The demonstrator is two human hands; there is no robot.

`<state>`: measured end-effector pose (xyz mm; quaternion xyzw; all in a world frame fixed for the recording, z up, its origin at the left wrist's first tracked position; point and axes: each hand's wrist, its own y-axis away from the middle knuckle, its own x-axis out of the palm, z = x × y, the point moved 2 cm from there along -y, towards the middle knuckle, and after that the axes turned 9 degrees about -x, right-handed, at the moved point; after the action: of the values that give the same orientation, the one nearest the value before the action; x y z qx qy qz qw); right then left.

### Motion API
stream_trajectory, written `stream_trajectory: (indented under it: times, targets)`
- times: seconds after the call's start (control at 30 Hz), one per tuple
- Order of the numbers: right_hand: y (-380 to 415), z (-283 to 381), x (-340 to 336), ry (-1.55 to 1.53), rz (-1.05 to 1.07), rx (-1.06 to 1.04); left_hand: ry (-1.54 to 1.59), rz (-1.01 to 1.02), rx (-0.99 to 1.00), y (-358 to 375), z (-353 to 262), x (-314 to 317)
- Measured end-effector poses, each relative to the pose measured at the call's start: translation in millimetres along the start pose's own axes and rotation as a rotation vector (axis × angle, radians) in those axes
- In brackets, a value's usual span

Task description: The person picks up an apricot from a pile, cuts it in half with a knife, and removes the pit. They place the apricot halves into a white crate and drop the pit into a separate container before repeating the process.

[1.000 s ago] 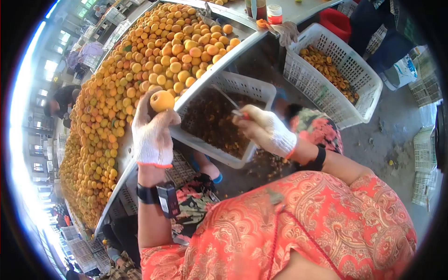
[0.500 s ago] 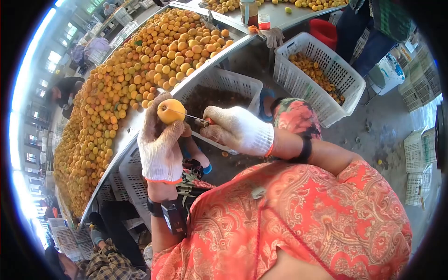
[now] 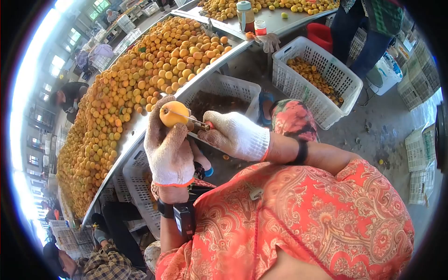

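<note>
In a white knit glove, my left hand [image 3: 169, 149] grips a yellow-orange fruit [image 3: 173, 114] between thumb and fingers. My right hand [image 3: 233, 135], gloved too, is closed on a small tool [image 3: 201, 124] with a red part on its handle. The tool's thin metal end reaches left across the fruit's face, so tool and fruit touch. Both hands are above the near edge of a metal table [image 3: 135, 129] heaped with similar fruit [image 3: 140, 70]. Fingers hide part of the tool's handle.
Below the hands is a white crate [image 3: 254, 93] with dark contents. To the right, another crate [image 3: 317, 46] holds fruit pieces. A bottle [image 3: 245, 16], a red-labelled jar [image 3: 260, 28] and a glove [image 3: 269, 43] are at the table's corner. Other people are at the left and upper right.
Both hands have moved slightly downward in view, the left one also a little right. The fruit has shifted slightly right and now sits closer to the right hand. Both grips are kept.
</note>
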<state>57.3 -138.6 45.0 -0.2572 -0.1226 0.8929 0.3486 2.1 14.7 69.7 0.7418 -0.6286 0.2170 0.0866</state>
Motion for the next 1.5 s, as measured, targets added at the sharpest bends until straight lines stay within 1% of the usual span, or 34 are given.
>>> stream_trajectory:
  times: [0.13, 0.2, 0.27, 0.33, 0.43, 0.47, 0.5, 0.53, 0.57, 0.6, 0.63, 0.67, 0.7, 0.73, 0.77, 0.83, 0.87, 0.93, 1.07, 1.13, 1.17, 1.23, 1.27, 1.3, 1.37, 1.47, 1.5]
  targets:
    - [3, -7, 1, -0.073, -0.002, 0.056, -0.043, -0.001, 0.023, -1, 4, 8]
    - [3, -11, 2, -0.049, -0.021, 0.034, -0.076, -0.029, 0.057, -2, 6, 8]
    - [3, -8, 0, -0.025, -0.04, 0.013, -0.071, -0.011, 0.049, -1, 4, 11]
    - [4, -1, -2, -0.156, 0.038, 0.2, -0.067, 0.004, 0.038, 1, 1, 14]
    - [3, 0, -2, -0.17, 0.058, 0.237, -0.046, 0.062, 0.025, -1, 1, 15]
    - [4, -8, 4, -0.173, 0.055, 0.241, 0.026, 0.094, -0.018, -3, 4, 10]
    - [3, -21, 11, -0.023, -0.024, 0.115, 0.098, 0.126, -0.057, -5, 7, 8]
    - [0, -24, 15, 0.128, -0.103, -0.014, 0.098, 0.128, -0.057, -6, 8, 8]
    - [-1, -26, 17, 0.129, -0.103, -0.014, 0.223, 0.113, -0.094, -5, 12, 10]
    - [-2, -24, 17, 0.156, -0.174, -0.086, 0.348, 0.096, -0.132, -4, 15, 11]
    - [-1, -22, 18, 0.182, -0.244, -0.157, 0.349, 0.093, -0.134, -4, 18, 11]
    - [0, -22, 19, 0.179, -0.243, -0.154, 0.338, 0.085, -0.142, -4, 22, 11]
    - [-1, -22, 19, 0.204, -0.219, -0.107, 0.327, 0.081, -0.147, -6, 25, 11]
    - [-2, -21, 18, 0.233, -0.198, -0.063, 0.337, 0.089, -0.088, -9, 29, 10]
    - [-2, -20, 16, 0.235, -0.201, -0.066, 0.336, 0.093, -0.086, -10, 33, 9]
    - [-1, -18, 13, 0.257, -0.139, -0.023, 0.3, -0.02, -0.039, -11, 35, 6]
    - [-1, -19, 14, 0.258, -0.143, -0.025, 0.298, -0.017, -0.039, -11, 31, 7]
    - [0, -18, 16, 0.254, -0.301, -0.199, 0.215, 0.085, -0.028, -9, 20, 12]
    - [-1, -11, 15, 0.194, -0.302, -0.192, 0.18, 0.07, 0.004, -4, 19, 17]
    - [-2, -11, 15, 0.233, -0.284, -0.15, 0.308, -0.09, -0.096, -8, 26, 14]
    - [-1, -11, 13, 0.234, -0.288, -0.152, 0.306, -0.086, -0.096, -7, 26, 16]
    - [1, -12, 11, 0.303, -0.183, -0.033, -0.027, -0.106, 0.012, -5, 26, 24]
    - [3, -12, 11, 0.304, -0.188, -0.031, -0.004, -0.147, 0.038, -4, 29, 29]
    - [5, -12, 11, 0.3, -0.193, -0.035, -0.006, -0.144, 0.037, -4, 31, 25]
    - [6, -13, 11, 0.297, -0.2, -0.041, 0.07, -0.02, -0.068, -6, 36, 13]
    - [5, -13, 13, 0.297, -0.217, -0.015, 0.11, -0.014, -0.11, -6, 30, 15]
    - [5, -12, 11, 0.287, -0.245, -0.058, 0.131, -0.01, -0.132, -6, 29, 17]
